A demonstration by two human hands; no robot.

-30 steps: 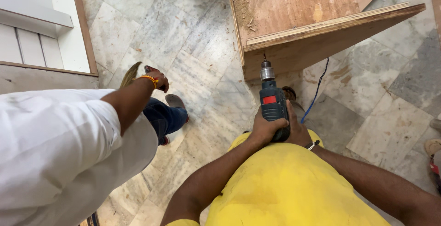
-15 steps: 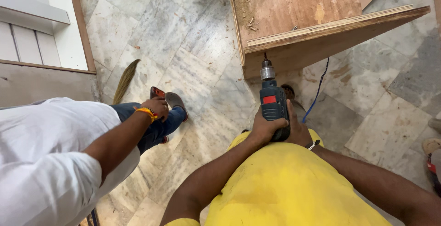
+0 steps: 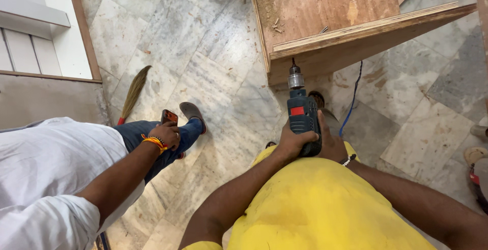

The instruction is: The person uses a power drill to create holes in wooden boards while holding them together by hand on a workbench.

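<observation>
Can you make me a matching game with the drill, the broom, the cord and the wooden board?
Things:
1. drill
2. broom
3. cord
4. wooden board

Descriptions:
A. blue, trailing on the floor
B. lying near the white wall
C. held in both hands
D. brown, with bits of sawdust on top

Pairs: 1-C, 2-B, 3-A, 4-D

label: red rectangle (image 3: 297, 111) | on dark drill (image 3: 303, 123) body
</observation>
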